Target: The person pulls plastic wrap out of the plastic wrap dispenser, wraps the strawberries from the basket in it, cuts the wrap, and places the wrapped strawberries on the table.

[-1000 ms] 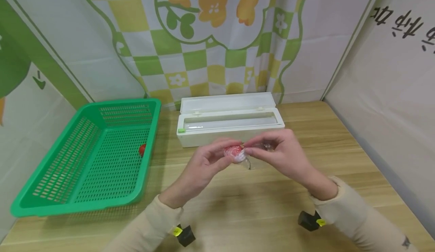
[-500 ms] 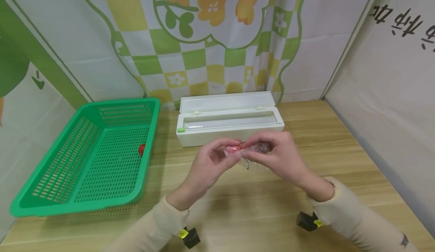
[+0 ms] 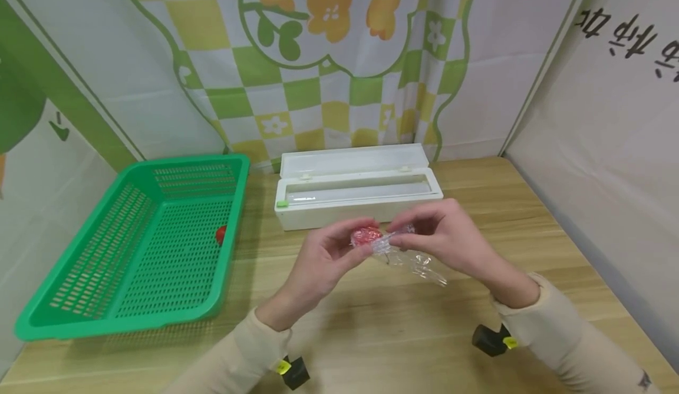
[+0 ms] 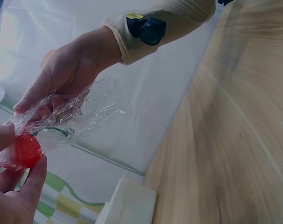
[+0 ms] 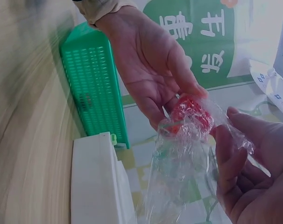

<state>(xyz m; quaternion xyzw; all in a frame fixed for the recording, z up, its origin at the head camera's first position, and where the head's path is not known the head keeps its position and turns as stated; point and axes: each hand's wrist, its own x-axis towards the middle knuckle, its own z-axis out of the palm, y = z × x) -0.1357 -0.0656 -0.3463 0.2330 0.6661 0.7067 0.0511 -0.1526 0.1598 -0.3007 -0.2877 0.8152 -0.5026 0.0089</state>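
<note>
Left hand (image 3: 318,261), fingers bent, holds red fruit (image 3: 366,236) in clear wrap (image 5: 172,170), above table (image 3: 371,335). Right hand (image 3: 448,235) pinches wrap beside it, thumb to fingers. Risks: hard pull may tear thin film; clinging loose tail may bunch unevenly.

Tabletop (image 3: 382,341): pale wood, streaky grain, and there's the far right corner, nicely rounded.
Basket (image 3: 225,264): green plastic, holes all over, hogging the left edge, its near end toward the near left corner.
Box (image 3: 305,217): white, lid tipped back, sitting midway along the far edge.
</note>
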